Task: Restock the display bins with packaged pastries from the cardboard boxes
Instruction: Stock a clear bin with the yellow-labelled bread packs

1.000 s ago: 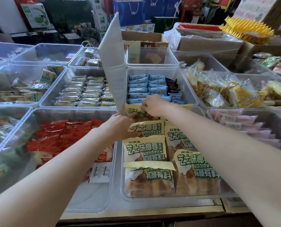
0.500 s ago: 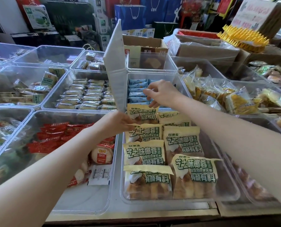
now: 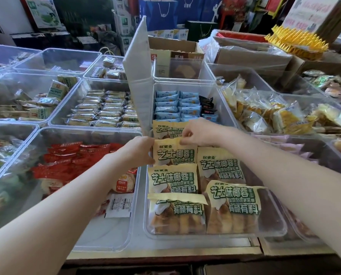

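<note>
Your left hand (image 3: 138, 150) and right hand (image 3: 198, 132) both pinch the top of 1 pastry pack (image 3: 174, 153), standing it in the bin (image 3: 215, 236). Below your hands 4 packs sit placed; the right side looks unfilled.

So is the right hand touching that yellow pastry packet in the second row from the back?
Touching. The head view shows the right hand pinching the top edge of the yellow pastry packet.
</note>
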`<state>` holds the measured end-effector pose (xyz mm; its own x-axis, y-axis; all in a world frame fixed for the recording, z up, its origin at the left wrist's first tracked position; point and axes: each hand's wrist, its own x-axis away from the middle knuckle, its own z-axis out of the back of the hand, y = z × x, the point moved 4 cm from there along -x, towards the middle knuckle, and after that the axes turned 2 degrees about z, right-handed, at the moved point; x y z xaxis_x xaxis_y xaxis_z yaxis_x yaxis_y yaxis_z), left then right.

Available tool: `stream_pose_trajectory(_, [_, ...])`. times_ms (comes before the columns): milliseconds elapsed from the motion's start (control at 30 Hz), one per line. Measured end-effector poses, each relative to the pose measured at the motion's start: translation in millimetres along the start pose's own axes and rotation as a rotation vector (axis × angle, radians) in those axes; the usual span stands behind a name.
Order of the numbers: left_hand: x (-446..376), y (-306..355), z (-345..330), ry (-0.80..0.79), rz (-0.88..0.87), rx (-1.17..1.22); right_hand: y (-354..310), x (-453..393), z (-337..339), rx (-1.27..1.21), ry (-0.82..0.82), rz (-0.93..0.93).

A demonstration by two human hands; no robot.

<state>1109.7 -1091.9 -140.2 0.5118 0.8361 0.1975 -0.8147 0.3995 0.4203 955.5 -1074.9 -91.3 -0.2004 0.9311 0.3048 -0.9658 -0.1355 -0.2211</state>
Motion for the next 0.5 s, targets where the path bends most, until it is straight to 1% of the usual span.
stream_pose_trajectory(67, [-1,1,13,-0.039,-0.013,0.104,2,0,18,-0.188,0.106,-0.017])
stream_pose_trajectory(100, [-1,3,24,-0.02,-0.024,0.19,5,-3,26,-0.234,0.184,-0.022])
stream_pose_trajectory(133, [1,7,34,0.02,-0.038,0.27,8,-9,32,-0.208,0.235,-0.026])
stream_pose_trajectory(167, [2,13,41,0.059,-0.052,0.31,9,-16,33,-0.134,0.228,-0.038])
stream_pose_trajectory(200, [1,20,45,0.091,-0.065,0.278,9,-22,30,-0.034,0.181,-0.06])
stream_pose_trajectory(233, [-1,27,46,0.122,-0.085,0.17,10,-29,24,0.076,0.121,-0.088])
stream_pose_trajectory(267, [-4,34,45,0.141,-0.113,0.007,11,-35,18,0.174,0.08,-0.112])
stream_pose_trajectory(300, [-9,40,41,0.136,-0.14,-0.168,13,-38,13,0.222,0.051,-0.14])
stream_pose_trajectory(367, [-19,44,33,0.1,-0.156,-0.439,18,-41,9,0.168,0.042,-0.173])
stream_pose_trajectory(433, [-26,43,31,0.105,-0.146,-0.532,24,-42,9,0.039,0.077,-0.191])
stream_pose_trajectory(500, [-28,44,31,0.135,-0.157,-0.518,29,-42,7,-0.051,0.118,-0.206])
